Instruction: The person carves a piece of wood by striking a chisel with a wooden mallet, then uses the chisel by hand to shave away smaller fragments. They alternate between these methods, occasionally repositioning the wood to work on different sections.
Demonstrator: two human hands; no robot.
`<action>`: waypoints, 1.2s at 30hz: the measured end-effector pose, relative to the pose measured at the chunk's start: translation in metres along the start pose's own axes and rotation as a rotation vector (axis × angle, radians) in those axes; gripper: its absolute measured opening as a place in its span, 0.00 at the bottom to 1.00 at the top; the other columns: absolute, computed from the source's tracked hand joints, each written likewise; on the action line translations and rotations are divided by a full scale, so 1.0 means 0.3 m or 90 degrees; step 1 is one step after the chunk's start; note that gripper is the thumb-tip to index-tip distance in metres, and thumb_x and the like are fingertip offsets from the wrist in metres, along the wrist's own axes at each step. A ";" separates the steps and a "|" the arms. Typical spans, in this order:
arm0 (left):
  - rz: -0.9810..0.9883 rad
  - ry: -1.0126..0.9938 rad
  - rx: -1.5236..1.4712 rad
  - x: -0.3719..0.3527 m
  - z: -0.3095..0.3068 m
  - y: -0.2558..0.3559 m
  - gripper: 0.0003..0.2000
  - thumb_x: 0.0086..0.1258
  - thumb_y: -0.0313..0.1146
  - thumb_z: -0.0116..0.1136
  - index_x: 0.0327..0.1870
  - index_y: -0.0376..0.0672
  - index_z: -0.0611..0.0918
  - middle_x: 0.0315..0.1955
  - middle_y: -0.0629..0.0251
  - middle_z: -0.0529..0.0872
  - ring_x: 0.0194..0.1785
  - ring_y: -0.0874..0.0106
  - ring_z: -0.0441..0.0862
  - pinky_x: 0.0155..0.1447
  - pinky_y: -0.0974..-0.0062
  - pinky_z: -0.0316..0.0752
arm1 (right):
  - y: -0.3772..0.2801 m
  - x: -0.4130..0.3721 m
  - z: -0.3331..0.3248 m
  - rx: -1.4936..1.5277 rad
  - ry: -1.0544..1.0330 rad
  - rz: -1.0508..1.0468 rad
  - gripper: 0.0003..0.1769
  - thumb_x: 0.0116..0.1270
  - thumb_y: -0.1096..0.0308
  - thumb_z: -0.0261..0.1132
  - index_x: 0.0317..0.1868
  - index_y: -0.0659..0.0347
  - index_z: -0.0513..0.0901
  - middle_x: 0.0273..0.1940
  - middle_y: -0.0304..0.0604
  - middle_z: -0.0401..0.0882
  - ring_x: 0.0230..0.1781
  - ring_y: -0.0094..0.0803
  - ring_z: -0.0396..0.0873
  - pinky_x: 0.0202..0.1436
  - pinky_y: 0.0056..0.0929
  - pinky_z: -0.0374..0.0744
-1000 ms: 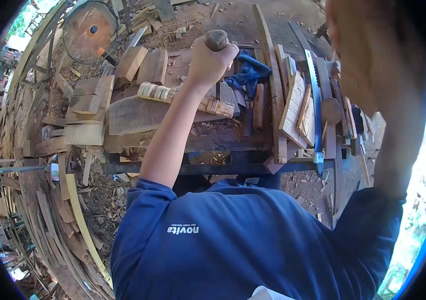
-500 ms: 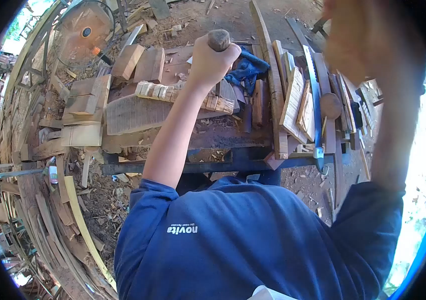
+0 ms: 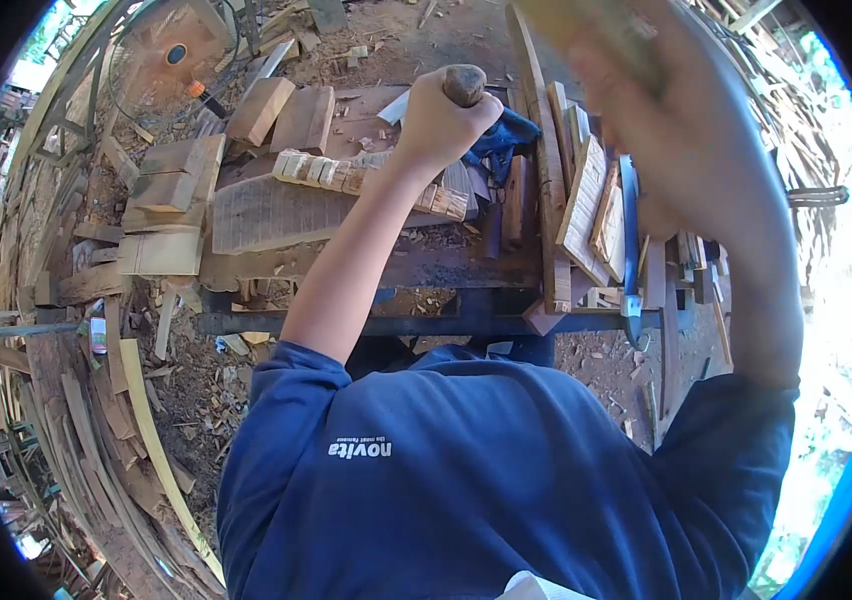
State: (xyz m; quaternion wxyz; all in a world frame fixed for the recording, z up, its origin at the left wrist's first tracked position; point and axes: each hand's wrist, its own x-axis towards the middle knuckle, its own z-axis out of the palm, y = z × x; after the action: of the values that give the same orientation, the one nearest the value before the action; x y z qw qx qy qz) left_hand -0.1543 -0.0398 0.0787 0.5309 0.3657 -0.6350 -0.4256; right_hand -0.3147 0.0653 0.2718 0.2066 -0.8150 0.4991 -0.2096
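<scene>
My left hand (image 3: 446, 118) is closed round an upright tool handle (image 3: 464, 86), whose rounded wooden end sticks out above the fist. Beneath that forearm runs a notched wooden piece (image 3: 331, 172) on the bench, and a wide grey board (image 3: 271, 215) lies under it. Raised at the upper right, my right hand (image 3: 626, 85) is closed round a wooden tool (image 3: 611, 35), blurred by motion, its far end cut off by the frame. Dark blue cloth (image 3: 508, 135) lies just right of my left hand.
A saw (image 3: 631, 240) and several boards (image 3: 586, 210) stand on the bench's right. Wood blocks (image 3: 303, 120) lie at the left, near a fan (image 3: 176, 55). Wood chips (image 3: 206, 400) litter the ground. Long strips (image 3: 151, 430) lie at the lower left.
My right hand has moved left and inward with its tool, which now shows in part. My left hand still grips the handle and appears slightly further right as the view has shifted.
</scene>
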 end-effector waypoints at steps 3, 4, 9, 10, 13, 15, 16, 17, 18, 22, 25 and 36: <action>0.009 0.000 -0.008 -0.009 -0.013 -0.004 0.09 0.60 0.28 0.62 0.21 0.40 0.76 0.17 0.75 0.75 0.24 0.83 0.68 0.29 0.77 0.66 | -0.014 -0.019 0.023 -0.036 0.113 -0.102 0.26 0.75 0.63 0.59 0.69 0.60 0.64 0.32 0.54 0.79 0.24 0.39 0.79 0.28 0.36 0.77; 0.016 -0.012 -0.010 -0.010 -0.017 -0.005 0.07 0.60 0.27 0.62 0.23 0.40 0.78 0.18 0.75 0.76 0.24 0.83 0.68 0.29 0.78 0.66 | 0.022 -0.020 0.064 -0.095 0.109 -0.034 0.23 0.74 0.65 0.59 0.66 0.60 0.67 0.29 0.56 0.78 0.24 0.44 0.79 0.29 0.39 0.76; 0.072 0.012 -0.146 -0.066 -0.003 0.033 0.01 0.63 0.24 0.60 0.32 0.37 0.82 0.20 0.75 0.78 0.26 0.84 0.72 0.31 0.79 0.69 | 0.091 -0.057 0.158 -0.078 -0.057 0.096 0.21 0.73 0.70 0.61 0.63 0.61 0.68 0.32 0.59 0.79 0.29 0.50 0.81 0.33 0.39 0.76; 0.084 0.012 -0.178 -0.083 -0.005 0.028 0.01 0.63 0.23 0.59 0.33 0.37 0.82 0.21 0.75 0.79 0.26 0.84 0.73 0.31 0.80 0.69 | 0.098 -0.074 0.158 -0.079 -0.053 0.096 0.21 0.73 0.70 0.61 0.63 0.61 0.68 0.32 0.59 0.79 0.29 0.50 0.81 0.33 0.39 0.76; 0.118 0.010 -0.035 -0.146 -0.047 -0.013 0.02 0.66 0.21 0.57 0.32 0.37 0.80 0.21 0.71 0.79 0.26 0.83 0.76 0.31 0.81 0.71 | 0.085 -0.133 0.158 0.108 -0.061 0.116 0.26 0.72 0.70 0.64 0.66 0.66 0.65 0.38 0.46 0.80 0.31 0.27 0.79 0.33 0.28 0.77; 0.164 -0.012 -0.088 -0.205 -0.072 -0.025 0.04 0.66 0.21 0.56 0.30 0.37 0.78 0.20 0.70 0.78 0.25 0.82 0.75 0.31 0.81 0.71 | 0.114 -0.173 0.171 0.135 -0.005 0.095 0.26 0.73 0.70 0.64 0.67 0.66 0.65 0.39 0.45 0.80 0.31 0.25 0.79 0.33 0.26 0.77; 0.211 -0.030 -0.144 -0.231 -0.082 -0.030 0.05 0.66 0.20 0.55 0.28 0.38 0.76 0.19 0.68 0.78 0.24 0.80 0.75 0.30 0.81 0.71 | 0.122 -0.193 0.168 0.149 0.025 0.083 0.26 0.73 0.70 0.64 0.67 0.67 0.65 0.39 0.45 0.80 0.31 0.24 0.79 0.33 0.25 0.78; 0.211 -0.034 -0.141 -0.253 -0.087 -0.042 0.05 0.66 0.20 0.55 0.28 0.38 0.76 0.19 0.68 0.78 0.24 0.80 0.75 0.30 0.81 0.71 | 0.130 -0.213 0.164 0.161 0.054 0.071 0.27 0.74 0.70 0.64 0.67 0.67 0.65 0.39 0.44 0.80 0.31 0.23 0.79 0.33 0.24 0.78; 0.233 -0.012 -0.191 -0.272 -0.090 -0.049 0.06 0.66 0.19 0.54 0.27 0.38 0.74 0.18 0.67 0.77 0.22 0.79 0.74 0.29 0.79 0.71 | 0.124 -0.232 0.148 0.268 0.078 0.133 0.27 0.74 0.69 0.63 0.68 0.67 0.65 0.38 0.44 0.80 0.31 0.23 0.79 0.32 0.23 0.79; 0.229 0.094 -0.296 -0.263 -0.123 -0.063 0.09 0.66 0.20 0.53 0.26 0.41 0.69 0.17 0.67 0.74 0.20 0.76 0.72 0.26 0.76 0.69 | 0.148 -0.293 0.126 0.407 0.229 0.220 0.30 0.75 0.68 0.61 0.72 0.67 0.62 0.36 0.44 0.80 0.28 0.23 0.79 0.28 0.22 0.79; 0.176 0.161 -0.330 -0.214 -0.156 -0.070 0.08 0.67 0.22 0.52 0.27 0.43 0.68 0.15 0.68 0.71 0.20 0.75 0.70 0.29 0.72 0.70 | 0.197 -0.329 0.089 0.410 0.216 0.189 0.30 0.76 0.65 0.60 0.73 0.65 0.61 0.33 0.45 0.80 0.25 0.23 0.78 0.26 0.22 0.78; 0.146 0.021 -0.349 -0.126 -0.146 0.027 0.09 0.65 0.23 0.54 0.24 0.42 0.70 0.15 0.67 0.73 0.18 0.77 0.70 0.27 0.75 0.69 | 0.277 -0.389 0.120 0.482 0.265 0.236 0.17 0.76 0.70 0.59 0.61 0.66 0.69 0.34 0.43 0.79 0.25 0.22 0.77 0.27 0.21 0.77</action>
State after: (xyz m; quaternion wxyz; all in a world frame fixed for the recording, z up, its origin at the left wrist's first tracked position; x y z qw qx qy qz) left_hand -0.1048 -0.0088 0.0756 0.6647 0.1411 -0.5251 -0.5124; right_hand -0.4037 0.1404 0.1807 0.4186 -0.5201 0.5556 -0.4956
